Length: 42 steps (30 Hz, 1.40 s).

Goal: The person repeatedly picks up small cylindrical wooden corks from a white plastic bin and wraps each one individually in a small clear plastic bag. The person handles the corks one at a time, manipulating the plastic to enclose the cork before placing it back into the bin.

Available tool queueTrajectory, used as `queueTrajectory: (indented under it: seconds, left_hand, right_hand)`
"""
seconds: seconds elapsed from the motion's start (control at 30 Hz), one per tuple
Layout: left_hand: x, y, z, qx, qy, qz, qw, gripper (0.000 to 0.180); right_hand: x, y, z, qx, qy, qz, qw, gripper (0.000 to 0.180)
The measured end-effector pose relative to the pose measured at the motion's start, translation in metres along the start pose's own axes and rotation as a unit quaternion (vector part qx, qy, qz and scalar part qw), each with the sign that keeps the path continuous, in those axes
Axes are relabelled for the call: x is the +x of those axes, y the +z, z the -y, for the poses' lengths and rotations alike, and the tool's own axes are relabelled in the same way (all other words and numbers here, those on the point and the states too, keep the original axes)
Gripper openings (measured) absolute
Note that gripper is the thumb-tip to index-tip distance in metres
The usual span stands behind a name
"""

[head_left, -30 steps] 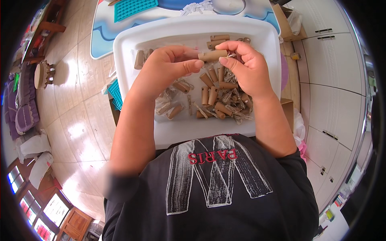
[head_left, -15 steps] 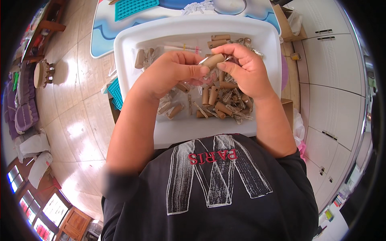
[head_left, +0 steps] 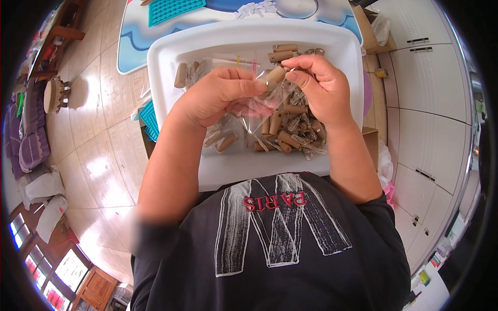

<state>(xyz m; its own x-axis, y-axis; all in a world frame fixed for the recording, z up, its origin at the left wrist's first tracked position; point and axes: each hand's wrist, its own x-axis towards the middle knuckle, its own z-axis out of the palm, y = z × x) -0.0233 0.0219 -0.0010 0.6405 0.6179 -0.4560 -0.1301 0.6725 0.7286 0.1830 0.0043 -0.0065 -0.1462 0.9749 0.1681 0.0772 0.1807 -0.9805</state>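
Over a white plastic tub (head_left: pixel 171 45), both hands work on a short brown cardboard-like tube (head_left: pixel 274 76) with a clear plastic bag (head_left: pixel 254 122) around it. My left hand (head_left: pixel 224 93) grips the tube's lower left part through the film, thumb on top; the bag hangs down beneath its fingers. With thumb and forefinger, my right hand (head_left: pixel 322 85) pinches the upper right end, where the film is bunched. Below lie several more brown tubes (head_left: pixel 295 110) and small clear-wrapped pieces (head_left: pixel 306 147), partly hidden by the hands.
Beyond the tub is a blue and white table (head_left: pixel 220 20) holding a teal grid tray (head_left: pixel 176 9) and a pile of small white pieces (head_left: pixel 255 9). More teal trays (head_left: pixel 149 122) stand left of the tub. A cardboard box (head_left: pixel 365 31) and white cabinets (head_left: pixel 430 83) are at the right.
The tube has tilted more upright, and its bag has spread out and now hangs below my left hand. My right hand has shifted slightly right, to the tube's upper end.
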Motion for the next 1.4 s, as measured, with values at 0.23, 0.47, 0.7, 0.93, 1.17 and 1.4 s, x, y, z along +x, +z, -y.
queueTrajectory:
  seconds: [0.23, 0.47, 0.7, 0.93, 1.17, 1.4]
  left_hand:
    - [0.000, -0.003, 0.002, -0.048, -0.002, 0.042, 0.998, 0.032]
    - [0.004, 0.002, 0.004, -0.031, 0.027, 0.030, 0.999, 0.033]
    - [0.007, 0.005, 0.002, 0.041, 0.065, -0.017, 0.997, 0.034]
    - [0.009, 0.006, 0.004, 0.029, 0.061, -0.026, 0.997, 0.032]
    - [0.009, 0.005, 0.004, 0.022, 0.063, -0.032, 0.997, 0.025]
    - [0.011, 0.006, 0.008, 0.041, 0.068, -0.059, 0.995, 0.028]
  right_hand:
    - [0.004, -0.004, 0.003, -0.040, -0.103, 0.010, 0.994, 0.011]
    - [-0.001, 0.003, 0.003, 0.019, -0.013, -0.020, 1.000, 0.014]
    - [-0.003, 0.012, 0.000, 0.001, 0.069, -0.068, 0.995, 0.014]
    - [-0.003, 0.012, -0.001, -0.015, 0.057, -0.054, 0.997, 0.010]
    - [-0.003, 0.011, -0.005, -0.147, -0.066, 0.010, 0.987, 0.007]
    - [-0.002, 0.012, -0.005, -0.073, 0.025, -0.022, 0.997, 0.008]
